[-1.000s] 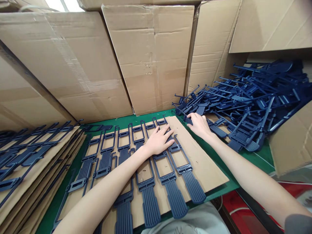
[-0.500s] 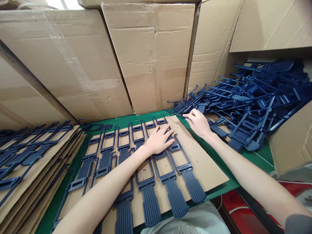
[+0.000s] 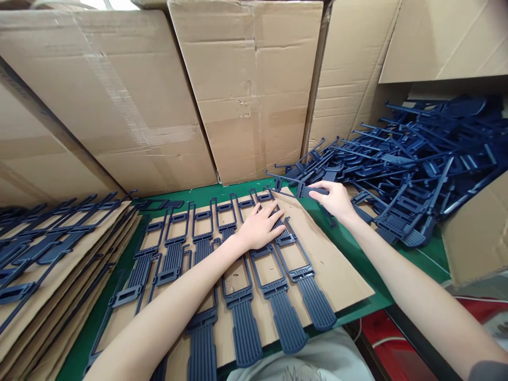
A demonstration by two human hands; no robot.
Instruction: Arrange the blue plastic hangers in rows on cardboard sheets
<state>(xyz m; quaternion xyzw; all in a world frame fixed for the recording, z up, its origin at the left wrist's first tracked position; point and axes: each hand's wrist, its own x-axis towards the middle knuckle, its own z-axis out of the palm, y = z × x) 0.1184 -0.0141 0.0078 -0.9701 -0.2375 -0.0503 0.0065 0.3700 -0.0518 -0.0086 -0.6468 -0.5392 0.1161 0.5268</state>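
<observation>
Blue plastic strap part (image 3: 302, 189): now lifted clear of heap, held just above far right corner of cardboard sheet (image 3: 337, 275); half a second ago fingers only touched heap's edge.
Right hand (image 3: 336, 200): thumb and fingers pinching part's end.
Left hand (image 3: 260, 228): unmoved, fingers spread, flat on laid-out row of parts (image 3: 283, 317).
Sheet bare right of row.
Heap of same parts (image 3: 420, 159) at right; loaded sheet stack (image 3: 59, 248) at left; cartons (image 3: 254, 90) behind.

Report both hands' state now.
Left hand: open, flat on the row of dark blue plastic frame pieces laid on the brown cardboard sheet.
Right hand: closed on one dark blue plastic frame piece.
</observation>
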